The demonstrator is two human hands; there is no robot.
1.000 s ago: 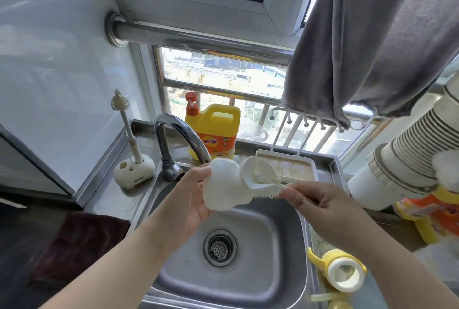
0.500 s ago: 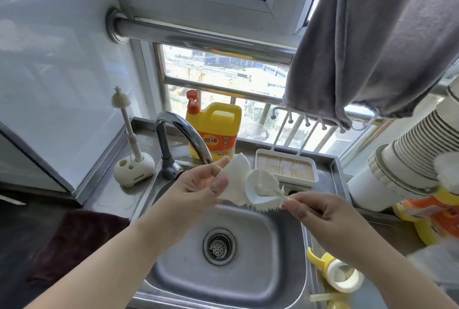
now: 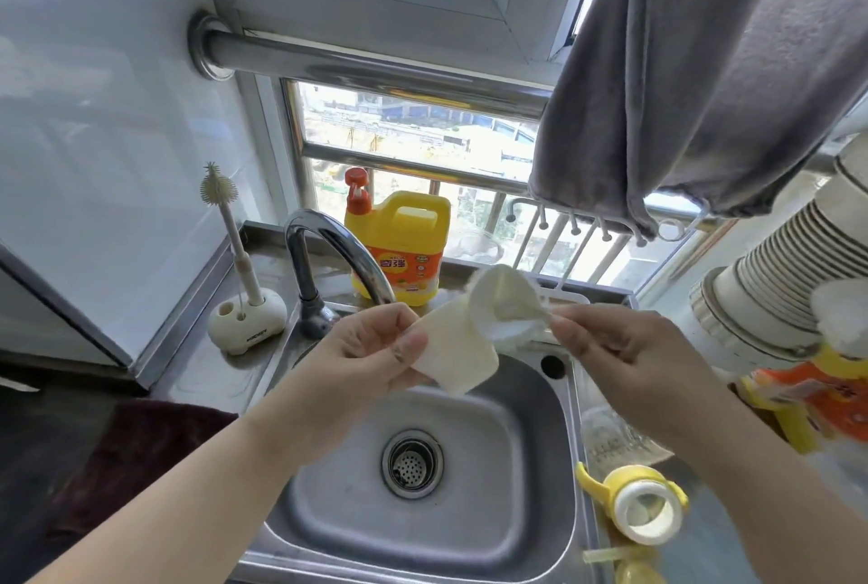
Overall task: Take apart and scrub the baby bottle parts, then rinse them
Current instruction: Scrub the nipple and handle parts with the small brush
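Above the steel sink [image 3: 474, 517], my left hand [image 3: 371, 348] pinches a white bottle cap [image 3: 458, 360] between thumb and fingers. My right hand [image 3: 624, 362] grips the thin handle of a round white bottle brush [image 3: 505, 301], whose head rests against the cap's upper edge. On the counter right of the sink stands the yellow handled bottle collar [image 3: 634, 508], its white ring facing up. A clear bottle body [image 3: 615, 440] lies behind it, partly hidden by my right forearm.
A curved tap [image 3: 338, 245] arches over the sink's back left, with a yellow detergent jug [image 3: 399, 250] behind it. A nipple brush in its stand [image 3: 244, 316] sits at the left. Overhead on the right hangs a grey towel [image 3: 704, 67], above stacked paper cups [image 3: 775, 278].
My left hand has turned the cap and now pinches it by its side. The brush head has moved up and right along the cap. Both hands sit slightly higher over the sink.
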